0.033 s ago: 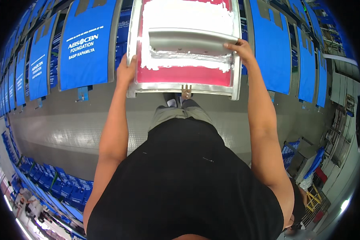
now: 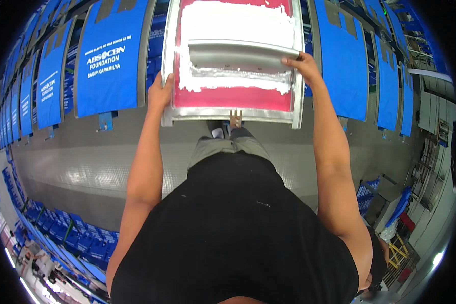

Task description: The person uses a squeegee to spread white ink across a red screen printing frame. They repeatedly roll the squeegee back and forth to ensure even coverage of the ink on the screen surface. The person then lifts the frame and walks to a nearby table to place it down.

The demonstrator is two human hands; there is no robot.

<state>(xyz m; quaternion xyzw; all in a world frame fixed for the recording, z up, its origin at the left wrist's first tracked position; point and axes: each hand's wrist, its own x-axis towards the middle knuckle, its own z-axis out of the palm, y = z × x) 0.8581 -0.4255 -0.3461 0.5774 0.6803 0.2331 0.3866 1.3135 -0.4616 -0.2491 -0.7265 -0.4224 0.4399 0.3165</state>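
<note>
A screen-printing frame (image 2: 297, 111) with metal rails lies in front of me at the top of the view. Its red mesh (image 2: 233, 101) bears a broad smear of white ink (image 2: 238, 20). Across the ink sits a grey metal squeegee-like plate (image 2: 238, 54), slightly curved, with silvery wet ink along its near edge. My left hand (image 2: 160, 90) is closed round the frame's left rail, thumb on top. With thumb and fingers, my right hand (image 2: 305, 68) pinches the plate's right end, over the right rail. The underside of the frame is hidden.
Blue cloth panels with white print (image 2: 109, 66) hang over boards left of the frame; plain blue panels (image 2: 342, 66) line the right. A small metal bracket (image 2: 235, 117) juts from the frame's near edge. Grey floor (image 2: 86, 162) and more blue racks (image 2: 81, 238) lie behind me.
The plate and my right hand have shifted slightly toward me. My left hand keeps its hold on the rail.
</note>
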